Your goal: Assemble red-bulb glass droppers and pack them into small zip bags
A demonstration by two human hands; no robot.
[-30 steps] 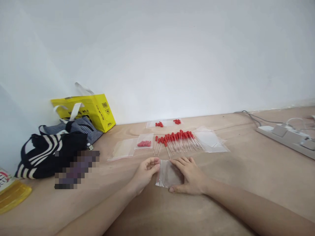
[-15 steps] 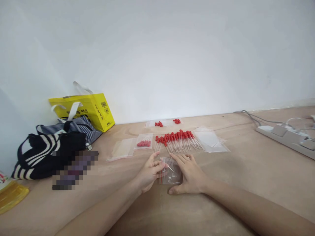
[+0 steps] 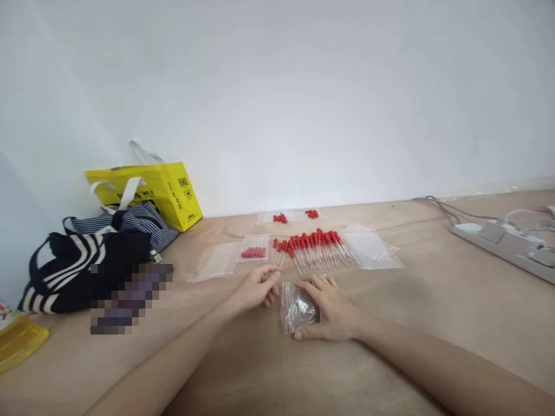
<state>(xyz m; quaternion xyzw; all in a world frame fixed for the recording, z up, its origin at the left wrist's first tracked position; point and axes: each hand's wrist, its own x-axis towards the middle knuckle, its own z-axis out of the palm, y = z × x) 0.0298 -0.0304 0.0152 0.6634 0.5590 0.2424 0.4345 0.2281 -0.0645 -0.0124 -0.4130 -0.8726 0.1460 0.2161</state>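
Observation:
A small clear zip bag (image 3: 299, 307) with a red strip at its left end lies on the table. My right hand (image 3: 332, 312) grips its right side, fingers along the far edge and thumb at the near edge. To the left of the bag, apart from it, is my left hand (image 3: 260, 288). Its fingers are loosely curled and a little apart, with nothing visible in them. Just beyond its fingertips lies a row of droppers (image 3: 318, 245) with red bulbs and thin clear stems.
Left of the droppers lie a filled zip bag (image 3: 254, 252) and flat bags (image 3: 214, 261); more flat bags (image 3: 368, 248) lie right. Farther back are loose red bulbs (image 3: 280, 219). Cloth bags (image 3: 87, 271) and a yellow bag (image 3: 184, 199) stand left, a power strip (image 3: 507, 242) right.
My left hand has let go of the zip bag's left end and moved left and slightly away from me. The bag has shifted a little towards me. My right hand stays on it.

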